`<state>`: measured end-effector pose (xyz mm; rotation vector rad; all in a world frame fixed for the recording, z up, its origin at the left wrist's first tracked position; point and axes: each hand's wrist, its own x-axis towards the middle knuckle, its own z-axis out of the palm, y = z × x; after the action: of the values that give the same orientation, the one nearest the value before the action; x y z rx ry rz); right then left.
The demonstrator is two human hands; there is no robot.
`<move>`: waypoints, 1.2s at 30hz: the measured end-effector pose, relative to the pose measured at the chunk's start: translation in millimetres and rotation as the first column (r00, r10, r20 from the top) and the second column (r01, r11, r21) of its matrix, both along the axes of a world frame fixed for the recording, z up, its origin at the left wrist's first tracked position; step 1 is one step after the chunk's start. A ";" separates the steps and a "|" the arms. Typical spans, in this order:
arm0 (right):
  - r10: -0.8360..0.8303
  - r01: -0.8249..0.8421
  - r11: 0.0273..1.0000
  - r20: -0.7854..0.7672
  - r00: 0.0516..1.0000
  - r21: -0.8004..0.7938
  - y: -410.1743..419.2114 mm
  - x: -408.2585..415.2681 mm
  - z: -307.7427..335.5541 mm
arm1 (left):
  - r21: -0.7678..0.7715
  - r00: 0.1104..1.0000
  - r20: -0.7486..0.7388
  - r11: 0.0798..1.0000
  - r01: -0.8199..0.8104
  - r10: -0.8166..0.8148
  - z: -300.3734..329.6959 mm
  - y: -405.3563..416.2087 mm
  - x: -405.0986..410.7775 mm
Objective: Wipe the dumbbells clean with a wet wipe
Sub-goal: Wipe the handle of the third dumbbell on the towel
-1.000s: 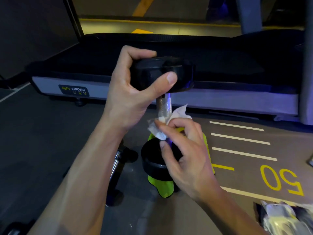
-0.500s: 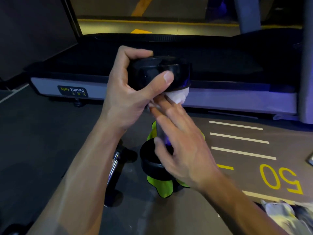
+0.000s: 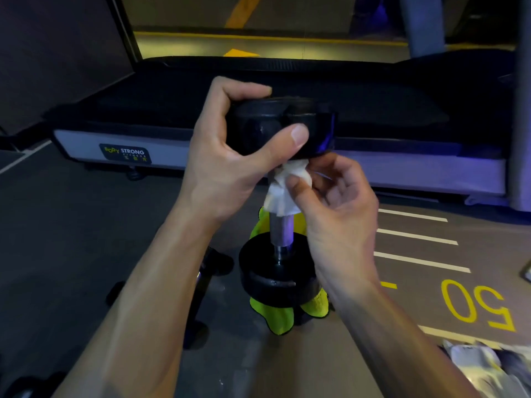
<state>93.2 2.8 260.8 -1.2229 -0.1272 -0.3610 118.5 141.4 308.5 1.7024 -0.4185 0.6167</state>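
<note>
From the head view, a dumbbell [image 3: 280, 202] stands upright with its lower end over a bright yellow-green cloth [image 3: 280, 317] on the grey floor. The left hand [image 3: 230, 156] grips the top weight head — a thick, round black disc with a dull rubbery sheen — thumb curled across its near face and fingers hooked over the far rim. Just under that head, to the right of the left palm, the right hand [image 3: 339, 208] pinches a crumpled white wet wipe [image 3: 283, 193] against the upper part of the handle; the thumb presses the soft, creased tissue to the metal while the other fingers curl loosely behind it. Below the wipe the handle shows as a grey metal cylinder with a matte, seemingly knurled grip that narrows to a shinier neck where it meets the lower head, another thick black disc with a seam around its side. The cloth looks plush and folded, but most of it is hidden beneath the lower head, so only lobes show. Below the left forearm lies a second dumbbell [image 3: 201, 285], largely covered by the arm — only a chrome glint and dark ends can be made out. Beyond both hands stretches a treadmill [image 3: 120, 145] with a black belt and a smooth pale side rail bearing a "BODY STRONG" label. Below the right forearm, at the frame's corner, a crinkled glossy packet [image 3: 474, 366] is cut off and blurred. Right of the right hand the floor carries white stripes and a yellow "50".
</note>
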 end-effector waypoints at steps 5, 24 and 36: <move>0.060 -0.065 0.996 -0.091 0.994 -0.055 5.7 6.6 4.5 | -0.013 1.000 -0.009 1.000 -0.004 0.004 -1.3 2.6 2.9; -0.031 -0.135 0.621 -0.197 0.980 -0.772 -8.7 -21.5 -28.4 | -0.058 0.999 0.029 0.998 -0.012 0.014 -3.1 -1.5 -3.0; 0.542 -0.681 0.604 -0.412 0.732 -0.415 -65.2 26.8 -42.4 | -0.073 0.995 0.018 0.993 0.096 -0.095 -1.4 -0.1 -13.2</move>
<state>119.9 -62.4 218.4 -1.6859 -0.4564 0.4925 105.3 141.4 307.2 1.5995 -0.4791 0.5683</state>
